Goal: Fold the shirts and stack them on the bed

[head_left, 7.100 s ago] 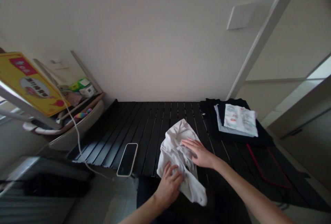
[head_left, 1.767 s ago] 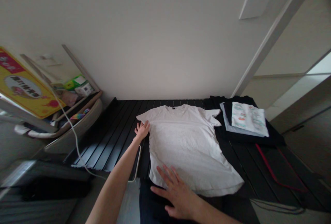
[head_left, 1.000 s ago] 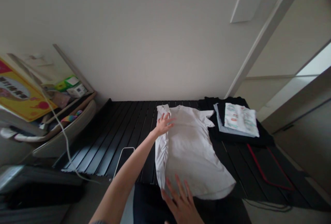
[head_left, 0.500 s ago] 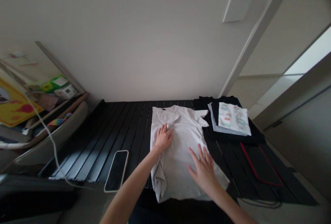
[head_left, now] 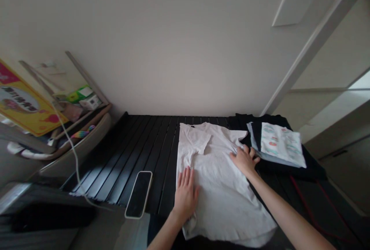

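Observation:
A white T-shirt [head_left: 219, 188] lies on a black slatted surface, its left side folded inward with the sleeve over the chest. My left hand [head_left: 185, 194] rests flat on that folded side, fingers stretched out and open. On the shirt's right edge, just below the other sleeve, is my right hand [head_left: 245, 160]. Its fingers are spread and bent over the edge, and no pinch of cloth shows between them. The hem toward me is slightly rumpled.
Right of the shirt, a folded white printed cloth [head_left: 281, 144] tops a stack of grey and black clothes. A phone [head_left: 139, 194] lies on the left of the slatted surface [head_left: 138, 142]. Farther left are a cable [head_left: 75, 157] and a bin of items [head_left: 95, 136]. A wall stands behind.
My left hand has slid down the folded side toward me. My right hand has moved from the shirt's lower middle up to its right edge. The view has shifted left.

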The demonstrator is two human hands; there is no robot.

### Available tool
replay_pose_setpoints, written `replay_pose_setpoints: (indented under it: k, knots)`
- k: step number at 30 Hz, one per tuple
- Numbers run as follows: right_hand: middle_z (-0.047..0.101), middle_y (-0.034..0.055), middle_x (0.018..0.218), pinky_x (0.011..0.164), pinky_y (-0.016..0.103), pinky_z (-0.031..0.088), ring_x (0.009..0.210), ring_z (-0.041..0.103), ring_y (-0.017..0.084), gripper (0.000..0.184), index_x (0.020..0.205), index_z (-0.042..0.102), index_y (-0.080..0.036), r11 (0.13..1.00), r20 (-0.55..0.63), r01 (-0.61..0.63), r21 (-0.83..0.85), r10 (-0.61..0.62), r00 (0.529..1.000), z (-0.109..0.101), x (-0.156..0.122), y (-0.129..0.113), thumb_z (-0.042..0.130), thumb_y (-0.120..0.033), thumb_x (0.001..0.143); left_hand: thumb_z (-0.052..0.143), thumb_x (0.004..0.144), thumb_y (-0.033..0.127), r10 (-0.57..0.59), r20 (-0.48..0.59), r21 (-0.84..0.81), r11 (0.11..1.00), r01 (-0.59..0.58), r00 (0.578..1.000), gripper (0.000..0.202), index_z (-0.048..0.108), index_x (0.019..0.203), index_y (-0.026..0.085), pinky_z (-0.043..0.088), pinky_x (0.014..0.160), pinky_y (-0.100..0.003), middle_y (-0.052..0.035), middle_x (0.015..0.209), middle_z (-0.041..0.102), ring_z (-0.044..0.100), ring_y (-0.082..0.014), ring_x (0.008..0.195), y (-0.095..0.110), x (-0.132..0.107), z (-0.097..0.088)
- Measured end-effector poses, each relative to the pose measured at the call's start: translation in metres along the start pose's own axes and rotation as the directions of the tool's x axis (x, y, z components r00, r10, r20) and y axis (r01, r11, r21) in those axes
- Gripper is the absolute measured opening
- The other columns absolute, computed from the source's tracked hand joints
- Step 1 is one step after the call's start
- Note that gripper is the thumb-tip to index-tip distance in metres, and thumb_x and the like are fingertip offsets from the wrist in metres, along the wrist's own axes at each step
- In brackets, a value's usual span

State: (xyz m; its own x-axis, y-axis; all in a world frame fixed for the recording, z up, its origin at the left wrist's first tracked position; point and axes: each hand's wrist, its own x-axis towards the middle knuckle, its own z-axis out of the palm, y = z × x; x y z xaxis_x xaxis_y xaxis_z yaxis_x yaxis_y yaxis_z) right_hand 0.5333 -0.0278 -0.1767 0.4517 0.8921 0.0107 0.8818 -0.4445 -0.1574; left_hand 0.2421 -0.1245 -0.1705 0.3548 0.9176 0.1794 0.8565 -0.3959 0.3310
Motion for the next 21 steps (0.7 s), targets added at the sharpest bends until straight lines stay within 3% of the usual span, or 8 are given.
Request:
replay_pose_setpoints:
  k: [3,5,7,10,14,18,21]
  knots:
    - [0.048,0.0206,0.128,0.095,0.059,0.031,0.126,0.032,0.040,0.040,0.105,0.066,-0.009,1.000,-0.147,-0.008,-0.021,0.005,0.989,-0.012,-0.006,-0.026,0.047,-0.037,0.084,0.042,0.095,0.040,0.020,0.032,0.094,0.995,-0.022,0.999,0.059,0.024,0.149,0.027,0.027,0.115,-0.051,-0.0059,0.157,0.018,0.018,-0.0264,0.144,0.002,-0.011,0.007]
    - [0.049,0.0226,0.125,0.094,0.055,0.033,0.122,0.036,0.040,0.040,0.105,0.065,-0.005,1.000,-0.273,0.029,-0.002,-0.028,0.962,-0.027,-0.009,-0.049,0.047,-0.034,0.084,0.041,0.096,0.041,0.018,0.022,0.103,0.994,-0.020,1.000,0.058,0.024,0.149,0.027,0.027,0.115,-0.050,-0.0056,0.157,0.019,0.018,-0.0257,0.144,0.003,-0.013,0.007]
    - [0.048,0.0235,0.126,0.091,0.048,0.037,0.114,0.045,0.037,0.041,0.109,0.062,-0.002,0.991,-0.324,0.123,0.048,-0.101,0.941,-0.040,-0.010,-0.077,0.045,-0.031,0.085,0.040,0.096,0.040,0.026,0.020,0.092,0.995,-0.028,0.999,0.058,0.024,0.149,0.026,0.026,0.115,-0.050,-0.0058,0.157,0.020,0.017,-0.0255,0.144,0.003,-0.012,0.004]
    - [0.045,0.0241,0.133,0.090,0.042,0.039,0.105,0.053,0.031,0.043,0.117,0.058,-0.001,0.938,-0.271,0.322,0.131,-0.279,0.921,-0.047,-0.013,-0.123,0.042,-0.027,0.087,0.037,0.097,0.035,0.032,0.029,0.061,0.998,-0.033,0.999,0.056,0.023,0.150,0.021,0.025,0.116,-0.050,-0.0066,0.156,0.022,0.017,-0.0239,0.144,0.003,-0.011,0.000]
    - [0.049,0.0202,0.134,0.098,0.040,0.035,0.114,0.050,0.030,0.040,0.117,0.061,-0.009,0.801,-0.085,0.556,0.224,-0.552,0.830,-0.022,-0.028,-0.170,0.050,-0.028,0.084,0.035,0.096,0.027,0.017,0.034,0.026,1.000,-0.018,0.999,0.056,0.023,0.149,0.015,0.024,0.118,-0.047,-0.0077,0.155,0.025,0.018,-0.0205,0.144,0.001,-0.012,-0.002]
    - [0.056,0.0117,0.131,0.104,0.044,0.031,0.124,0.044,0.031,0.041,0.112,0.065,-0.020,0.716,-0.011,0.642,0.274,-0.665,0.747,0.009,-0.047,-0.181,0.065,-0.035,0.075,0.039,0.092,0.025,0.007,0.045,0.015,1.000,-0.008,0.999,0.057,0.027,0.147,0.014,0.023,0.118,-0.048,-0.0080,0.155,0.027,0.020,-0.0212,0.144,0.001,-0.013,-0.001]
    - [0.054,0.0093,0.134,0.105,0.039,0.031,0.126,0.044,0.026,0.039,0.119,0.061,-0.021,0.707,-0.035,0.642,0.296,-0.664,0.747,0.014,-0.048,-0.172,0.059,-0.030,0.081,0.040,0.091,0.024,0.009,0.035,0.003,1.000,-0.009,0.999,0.058,0.028,0.147,0.015,0.023,0.118,-0.048,-0.0073,0.155,0.027,0.020,-0.0219,0.144,0.001,-0.014,-0.001]
